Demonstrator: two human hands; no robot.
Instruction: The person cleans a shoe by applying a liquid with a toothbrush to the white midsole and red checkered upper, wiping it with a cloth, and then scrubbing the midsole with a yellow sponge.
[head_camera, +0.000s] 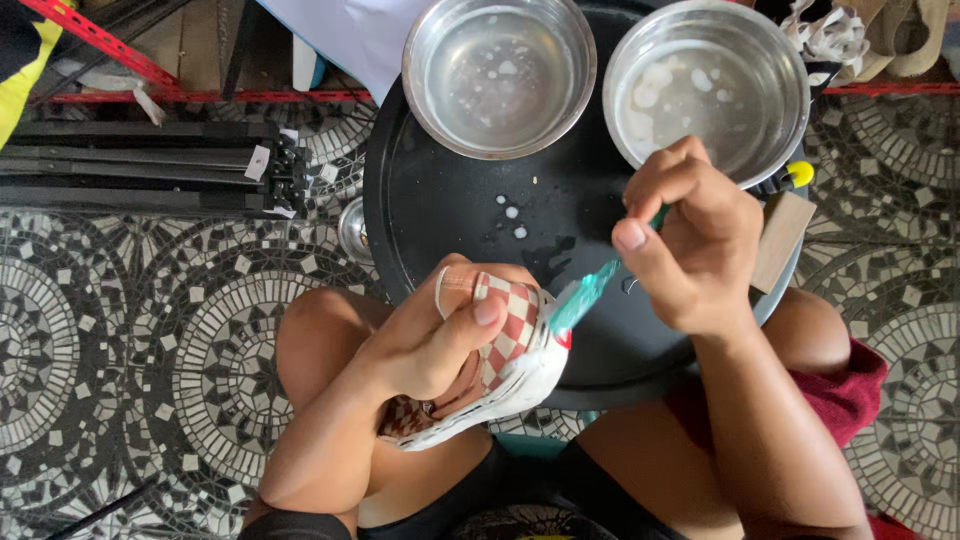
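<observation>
The left hand (430, 335) is gripping the red-and-white checkered canvas shoe (505, 365) over the knees while the right hand (690, 245) is pinching a teal toothbrush (585, 295) at its toe, best scrubbing in short strokes with the shoe braced against the round black table (440, 200).

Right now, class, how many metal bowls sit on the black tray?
2: one bowl at the tray's far left, the other bowl far right, above the right hand.
</observation>
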